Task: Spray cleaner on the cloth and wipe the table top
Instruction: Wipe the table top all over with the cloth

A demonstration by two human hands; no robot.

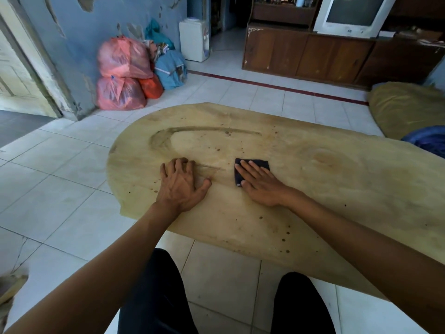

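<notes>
Far left, against the blue wall (72,25), red bags (122,73) sit stacked beside blue bags (171,69). A white dispenser (194,41) stands just right of them. Far right, a wooden cabinet (308,56) carries an old television (352,15). On the tiled floor (60,189) at right lies a yellowish cushion (407,107) — possibly a beanbag — with blue fabric (428,143) just near it.

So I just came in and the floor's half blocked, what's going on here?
A person is wiping a low wooden table top. Their right hand lies flat on a small dark cloth, pressing it onto the wood near the middle. The left hand rests open on the bare surface beside it, apart from the cloth, as if bracing. A curved smear shows farther out, and dark spots remain near the front edge. No spray bottle is in view.
</notes>
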